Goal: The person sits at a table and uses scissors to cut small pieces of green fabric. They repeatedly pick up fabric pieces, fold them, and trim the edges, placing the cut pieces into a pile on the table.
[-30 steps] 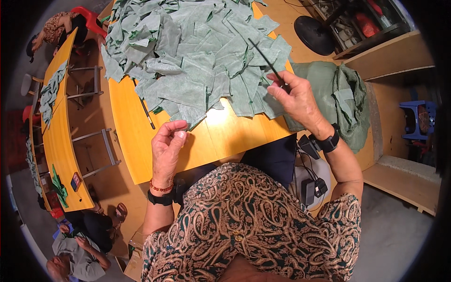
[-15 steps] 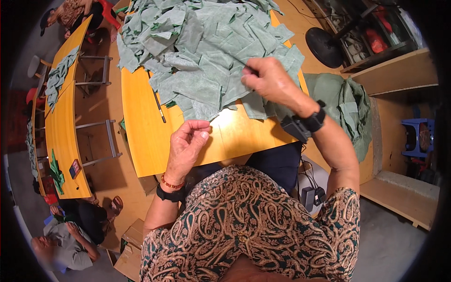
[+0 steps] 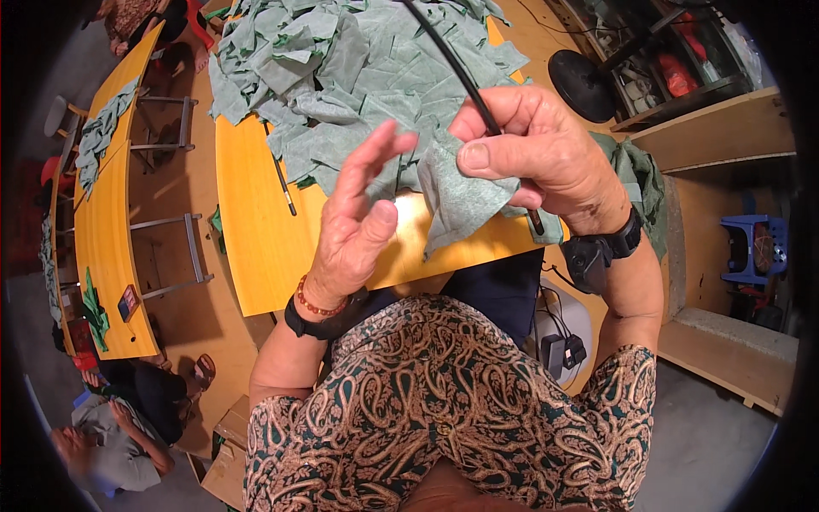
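Note:
My right hand (image 3: 546, 162) is raised over the near right part of the yellow table, closed around a thin black rod (image 3: 452, 55). Between its thumb and fingers it also pinches a grey-green fabric piece (image 3: 465, 196), which hangs down to a point. The rod slants from the top edge down through the hand, its reddish-brown end showing below. My left hand (image 3: 354, 213) is just left of the fabric, fingers apart and slightly blurred, holding nothing. Beyond both hands lies a large heap of similar fabric pieces (image 3: 299, 72), some showing brighter green edges.
A second black rod (image 3: 281, 171) lies on the yellow table (image 3: 247, 247), left of the heap. A green cloth bundle (image 3: 640, 175) and wooden shelving (image 3: 717, 128) stand at the right. Farther left are another yellow table (image 3: 107, 230) and people seated near it.
My right hand has come nearer from the heap and now shows the rod and a fabric piece in its grip. My left hand has risen and its fingers have spread.

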Demonstrator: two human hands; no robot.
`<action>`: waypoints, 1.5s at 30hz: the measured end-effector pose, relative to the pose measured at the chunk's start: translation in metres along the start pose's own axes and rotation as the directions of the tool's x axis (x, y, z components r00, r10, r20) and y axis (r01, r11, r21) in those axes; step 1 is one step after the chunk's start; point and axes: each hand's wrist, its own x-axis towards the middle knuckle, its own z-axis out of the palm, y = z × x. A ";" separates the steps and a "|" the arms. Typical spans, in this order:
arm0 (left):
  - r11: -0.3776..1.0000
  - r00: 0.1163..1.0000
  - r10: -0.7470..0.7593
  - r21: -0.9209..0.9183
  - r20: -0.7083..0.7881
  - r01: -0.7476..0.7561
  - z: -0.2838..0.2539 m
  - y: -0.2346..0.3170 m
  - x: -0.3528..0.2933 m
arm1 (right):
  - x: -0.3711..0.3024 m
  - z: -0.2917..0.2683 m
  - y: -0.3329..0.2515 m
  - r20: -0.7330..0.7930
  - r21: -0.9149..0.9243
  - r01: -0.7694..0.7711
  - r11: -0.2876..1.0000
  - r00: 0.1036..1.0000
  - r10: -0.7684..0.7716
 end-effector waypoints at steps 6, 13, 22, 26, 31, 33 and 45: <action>0.823 0.952 -0.306 -0.497 0.023 0.276 0.010 -0.013 -0.012 | 0.018 -0.005 0.018 -0.122 0.045 0.083 0.996 0.990 -0.077; 0.675 0.826 -0.534 -0.679 -0.181 0.288 -0.009 -0.034 -0.034 | 0.018 0.003 0.105 -0.256 0.355 0.123 0.927 0.966 -0.030; 0.935 0.799 -0.343 -0.265 -0.495 0.238 -0.007 -0.047 -0.039 | 0.040 0.050 0.144 -0.156 0.253 -0.022 0.967 0.986 0.063; 0.933 0.766 -0.344 -0.289 -0.543 0.214 -0.005 -0.050 -0.039 | 0.046 0.050 0.152 -0.161 0.296 -0.046 0.954 0.982 0.097; 0.932 0.771 -0.341 -0.302 -0.537 0.202 -0.006 -0.049 -0.040 | 0.049 0.043 0.151 -0.105 0.383 -0.090 0.919 0.985 0.140; 0.889 0.778 -0.384 -0.428 -0.498 0.165 -0.009 -0.043 -0.036 | 0.050 0.035 0.154 -0.070 0.421 -0.104 0.901 0.987 0.146; 0.893 0.798 -0.351 -0.433 -0.490 0.127 -0.017 -0.048 -0.042 | 0.047 0.037 0.167 -0.034 0.427 -0.088 0.900 0.993 0.114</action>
